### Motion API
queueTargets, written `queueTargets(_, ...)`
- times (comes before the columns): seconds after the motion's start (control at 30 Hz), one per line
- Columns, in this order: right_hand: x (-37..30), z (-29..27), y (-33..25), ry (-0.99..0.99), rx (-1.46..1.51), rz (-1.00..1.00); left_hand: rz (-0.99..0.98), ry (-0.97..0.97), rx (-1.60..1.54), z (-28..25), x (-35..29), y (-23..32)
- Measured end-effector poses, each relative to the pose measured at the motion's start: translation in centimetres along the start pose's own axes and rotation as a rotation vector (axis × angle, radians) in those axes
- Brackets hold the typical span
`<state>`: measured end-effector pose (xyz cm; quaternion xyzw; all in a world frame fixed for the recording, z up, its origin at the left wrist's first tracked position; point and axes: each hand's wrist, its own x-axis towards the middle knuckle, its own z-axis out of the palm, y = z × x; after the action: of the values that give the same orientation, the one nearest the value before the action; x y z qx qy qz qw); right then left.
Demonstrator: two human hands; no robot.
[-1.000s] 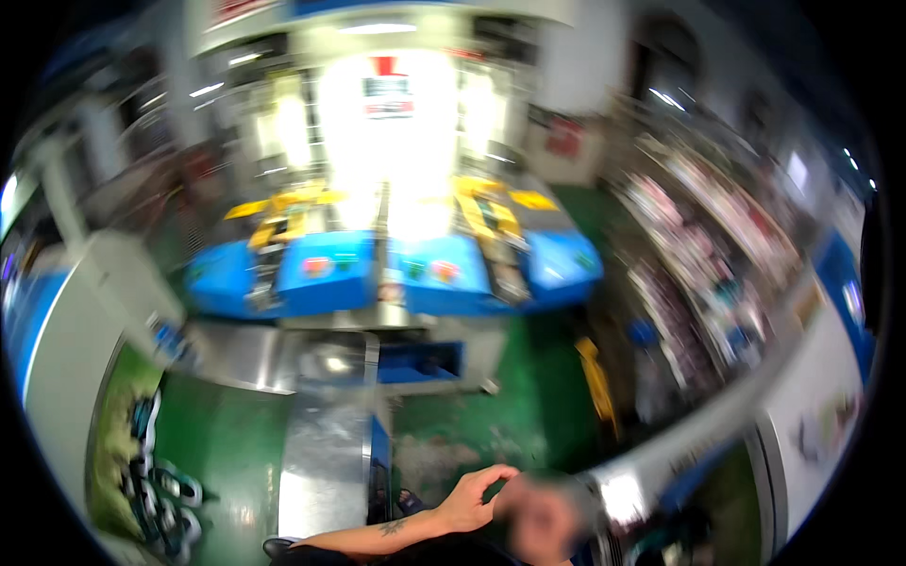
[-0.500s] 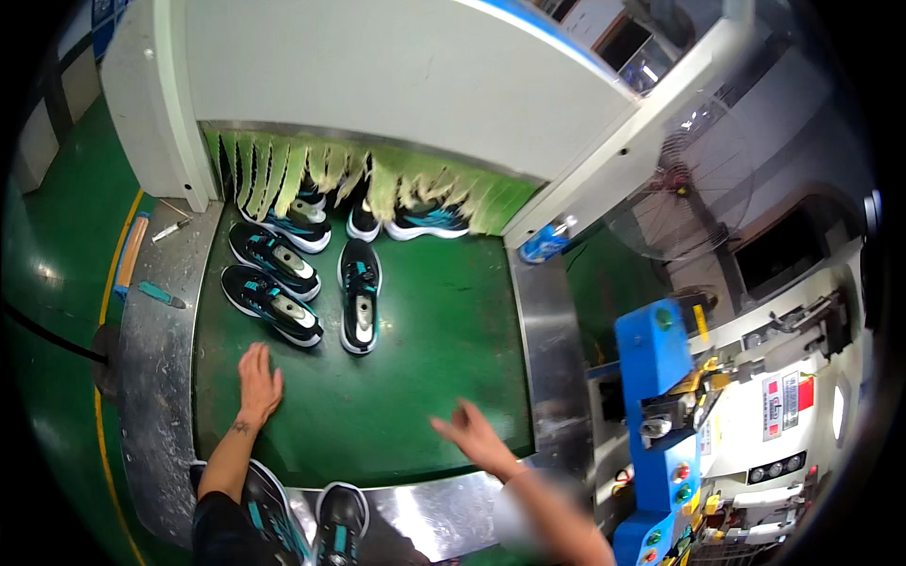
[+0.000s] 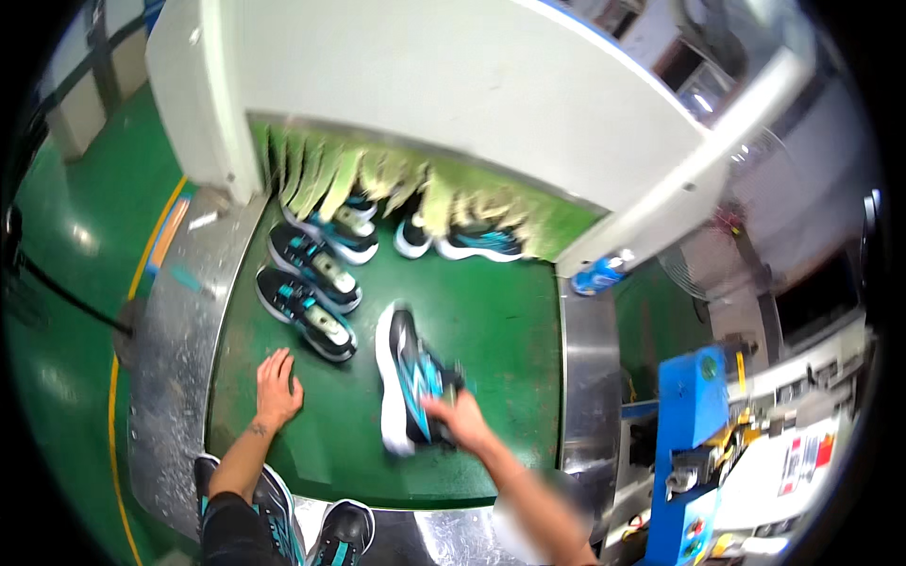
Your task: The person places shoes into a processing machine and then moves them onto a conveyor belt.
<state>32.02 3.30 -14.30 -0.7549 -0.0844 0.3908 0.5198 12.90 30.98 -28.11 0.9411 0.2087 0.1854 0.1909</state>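
Note:
My right hand [image 3: 455, 421] grips a black and teal sneaker [image 3: 408, 377] by its collar, tipped on its side so the white sole faces left. Over the green belt [image 3: 491, 349], my left hand [image 3: 280, 391] holds nothing, its fingers apart. Just beyond it sit two sneakers side by side, the nearer sneaker [image 3: 304, 311] and the farther sneaker [image 3: 316, 266], each with a pale last in its opening. Behind them, further sneakers [image 3: 481, 243] lie partly under a ragged green strip curtain [image 3: 377, 179]. Two more sneakers stand by my left forearm, one being a right-hand sneaker [image 3: 345, 528].
A white machine housing [image 3: 425, 85] rises behind the belt. Metal edging [image 3: 170, 377] frames the belt, with a teal-handled tool [image 3: 192, 278] on its left side. A blue-labelled bottle [image 3: 599, 274] stands at the right corner. Blue machinery [image 3: 689, 406] is farther right.
My right hand has taken hold of the single sneaker that stood mid-belt, which is now nearer me and tipped over. My left hand remains free. The whole view has shifted.

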Motion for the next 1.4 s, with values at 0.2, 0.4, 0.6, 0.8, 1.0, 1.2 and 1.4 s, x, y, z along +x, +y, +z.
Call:
queueTargets(0.2, -30.7, -3.7, 8.7, 0.349, 0.597, 0.311, -0.345, -0.596, -1.024, -7.6, -0.6, 17.8)
queueTargets(0.4, -37.3, -4.4, 1.9, 0.360, 0.203, -0.085, -0.196, -0.959, -1.709, -10.7, -7.3, 34.3)
queueTargets(0.6, -46.7, -6.7, 5.6, 0.549, 0.389, -0.599, 0.080, -1.321, -1.782, -15.8, -13.3, 51.4)
queueTargets(0.8, -62.4, -7.2, 20.9, 0.798, 1.022, -0.375, 0.112, -1.428, -1.336, -5.8, -30.1, 54.6)
queueTargets(1.0, -78.5, -9.6, 28.6, 1.681, 1.190, -0.374, 0.525, -1.590, -1.253, -10.0, -40.7, 78.2)
queueTargets(1.2, -85.1, -8.0, 30.7, 1.505, 1.228, -0.495, 0.879, -1.117, -0.601, 5.3, -47.5, 101.0)
queueTargets(1.4, -83.2, -5.6, 34.4, 1.627, 1.588, -0.085, 1.053, -1.014, -0.329, 9.6, -52.3, 105.5)
